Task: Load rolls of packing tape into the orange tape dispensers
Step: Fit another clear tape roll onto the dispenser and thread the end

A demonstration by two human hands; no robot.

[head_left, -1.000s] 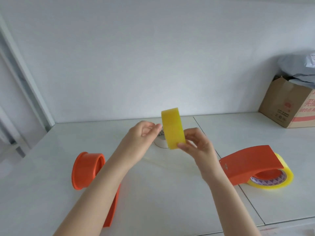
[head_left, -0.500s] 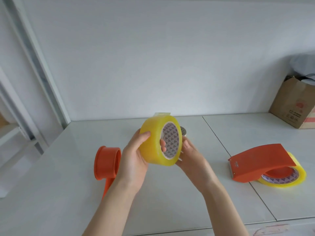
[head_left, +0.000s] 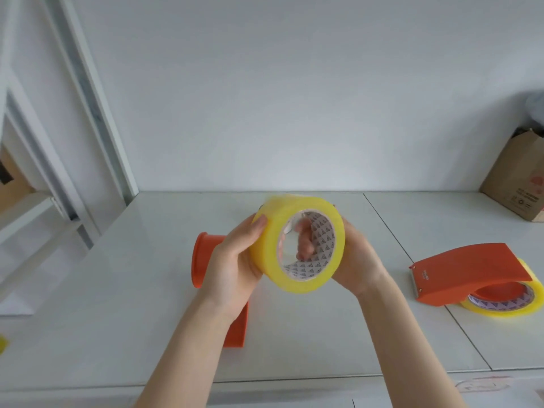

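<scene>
- Yellow translucent roll of packing tape [head_left: 297, 286] with a triangle-printed cardboard core: held in the air over the white worktop [head_left: 323, 334], open core facing the camera.
- Left hand [head_left: 232, 260]: curled round the roll's left side, thumb on the outer band near the top.
- Right hand [head_left: 357, 260]: cupping the roll's right side from behind, fingers mostly hidden.
- Fingers [head_left: 304, 242] visible through the core; whose, cannot tell.
- Empty orange plastic tape dispenser [head_left: 203, 254]: lying on the worktop behind the left hand, partly hidden by it.
- Second orange plastic dispenser [head_left: 465, 272]: on the worktop at right, well apart, with a second yellow roll [head_left: 500, 308] already in it.
- Brown cardboard box [head_left: 518, 184]: far right, by the wall.
</scene>
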